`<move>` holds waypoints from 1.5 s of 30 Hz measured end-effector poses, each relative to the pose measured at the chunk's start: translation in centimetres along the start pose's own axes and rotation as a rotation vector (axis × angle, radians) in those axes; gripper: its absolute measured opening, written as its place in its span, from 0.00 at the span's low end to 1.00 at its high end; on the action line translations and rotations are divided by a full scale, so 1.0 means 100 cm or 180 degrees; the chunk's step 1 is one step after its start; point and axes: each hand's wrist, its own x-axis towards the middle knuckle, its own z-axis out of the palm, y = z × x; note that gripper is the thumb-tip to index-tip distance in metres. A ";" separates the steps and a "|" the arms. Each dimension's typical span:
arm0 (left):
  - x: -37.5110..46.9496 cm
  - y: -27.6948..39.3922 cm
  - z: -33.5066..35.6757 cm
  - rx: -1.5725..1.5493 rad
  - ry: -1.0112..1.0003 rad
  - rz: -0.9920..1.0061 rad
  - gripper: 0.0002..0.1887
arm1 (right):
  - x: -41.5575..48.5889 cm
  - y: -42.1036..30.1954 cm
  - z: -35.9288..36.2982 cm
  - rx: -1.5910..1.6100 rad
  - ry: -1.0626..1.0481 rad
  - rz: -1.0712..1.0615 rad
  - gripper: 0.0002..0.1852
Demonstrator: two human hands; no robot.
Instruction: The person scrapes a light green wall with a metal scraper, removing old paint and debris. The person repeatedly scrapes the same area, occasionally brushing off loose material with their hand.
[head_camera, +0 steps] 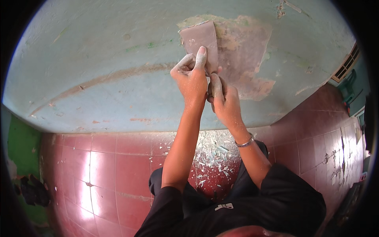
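Note:
A broad flat scraper blade (197,36) lies against the painted wall (112,35), its far edge at the border of a stripped patch (244,54). My left hand (192,75) grips the blade's side, thumb extended along its upper face. Closer to me, my right hand (225,99) is closed around the scraper's lower end, and the fingers hide most of that part. Pale dust coats the fingers of both hands. Small bits of paint cling along the blade's far edge.
Paint flakes (214,151) litter the red tiled floor (133,171) at the wall's foot, between my knees. A dark cloth-like item (34,191) is at far left by a green wall (23,148). A green plastic chair (348,86) stands at far right.

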 end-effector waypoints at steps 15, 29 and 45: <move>0.006 -0.017 0.008 0.0222 0.0196 0.0205 0.23 | 0.015 0.020 -0.011 -0.0249 0.0156 -0.0358 0.19; -0.007 -0.029 0.004 0.0266 0.0324 0.0165 0.21 | -0.001 0.019 -0.018 -0.0316 0.0074 -0.0241 0.19; 0.003 -0.023 0.006 -0.0006 0.0201 0.0247 0.24 | 0.015 0.010 -0.006 -0.0349 0.0252 -0.0638 0.18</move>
